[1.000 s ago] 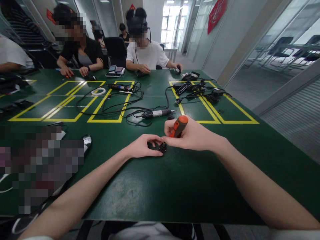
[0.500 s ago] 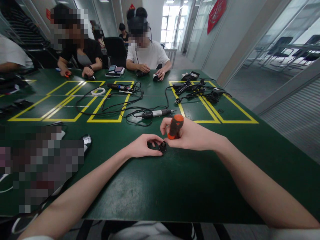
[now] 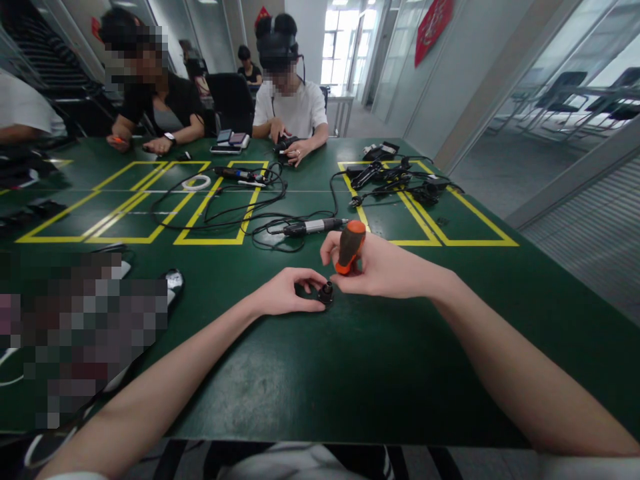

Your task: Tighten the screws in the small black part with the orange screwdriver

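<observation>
My left hand rests on the green table with thumb and fingers closed around a small black round part. The part stands upright, and a short tube-like piece shows on its top. Just right of it, my right hand grips a screwdriver by its grey and orange handle. The handle leans slightly right at its upper end. Fingers hide the screwdriver's shaft and tip, so whether it touches the black part I cannot tell.
Ahead lies a corded pen-shaped power tool, with a similar tool behind it. Black cables and adapters lie heaped at the right. A white ring sits between yellow tape lines. Co-workers sit across the table.
My right hand and the screwdriver handle have shifted up very slightly; my left hand stays on the part. Across the table, the person in white has brought both hands together at a black object.
</observation>
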The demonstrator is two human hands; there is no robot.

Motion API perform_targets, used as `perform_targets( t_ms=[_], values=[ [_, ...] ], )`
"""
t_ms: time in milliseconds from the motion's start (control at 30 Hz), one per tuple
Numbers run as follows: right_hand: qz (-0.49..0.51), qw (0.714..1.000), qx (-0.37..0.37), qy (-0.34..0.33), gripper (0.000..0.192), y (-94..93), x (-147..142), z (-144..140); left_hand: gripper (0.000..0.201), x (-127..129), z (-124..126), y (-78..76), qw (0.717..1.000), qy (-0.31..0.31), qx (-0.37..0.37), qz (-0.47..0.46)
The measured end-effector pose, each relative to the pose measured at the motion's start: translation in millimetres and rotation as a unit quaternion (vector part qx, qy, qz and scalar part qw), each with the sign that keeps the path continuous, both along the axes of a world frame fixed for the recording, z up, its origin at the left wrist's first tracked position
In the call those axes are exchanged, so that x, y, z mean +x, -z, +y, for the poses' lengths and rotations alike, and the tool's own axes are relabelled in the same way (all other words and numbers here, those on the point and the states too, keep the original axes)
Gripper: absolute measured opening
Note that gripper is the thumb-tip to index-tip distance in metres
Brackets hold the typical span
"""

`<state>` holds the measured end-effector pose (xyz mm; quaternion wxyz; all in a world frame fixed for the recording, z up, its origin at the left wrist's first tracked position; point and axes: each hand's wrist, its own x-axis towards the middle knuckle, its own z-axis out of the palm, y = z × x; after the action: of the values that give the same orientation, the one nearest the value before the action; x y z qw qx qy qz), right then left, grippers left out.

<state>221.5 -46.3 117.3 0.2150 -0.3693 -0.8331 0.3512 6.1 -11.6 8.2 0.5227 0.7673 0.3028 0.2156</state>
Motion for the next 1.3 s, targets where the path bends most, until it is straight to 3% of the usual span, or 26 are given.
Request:
perform_targets(
  t_ms=[400, 633, 800, 1300],
  values=[
    [0.006, 1.0, -0.027, 0.0, 0.024, 1.3, -0.3, 0.4, 0.047, -0.5, 0.3, 1.9, 1.0, -0.004, -0.003, -0.004],
    [-0.013, 1.0, 0.0, -0.016, 0.02, 1.0, 0.3, 0.4, 0.046, -0.7, 0.0, 0.3, 1.0, -0.004, -0.001, 0.0],
    [-0.01, 1.0, 0.015, -0.013, 0.008, 1.3, -1.3, 0.7, 0.039, -0.8, 0.2, 0.6, 1.0, 0.004, 0.007, 0.002],
    [-0.006, 1.0, 0.014, -0.007, 0.012, -0.8, -1.8, -0.6, 0.043, -0.5, -0.7, -0.2, 1.0, -0.007, 0.005, 0.006]
  ],
)
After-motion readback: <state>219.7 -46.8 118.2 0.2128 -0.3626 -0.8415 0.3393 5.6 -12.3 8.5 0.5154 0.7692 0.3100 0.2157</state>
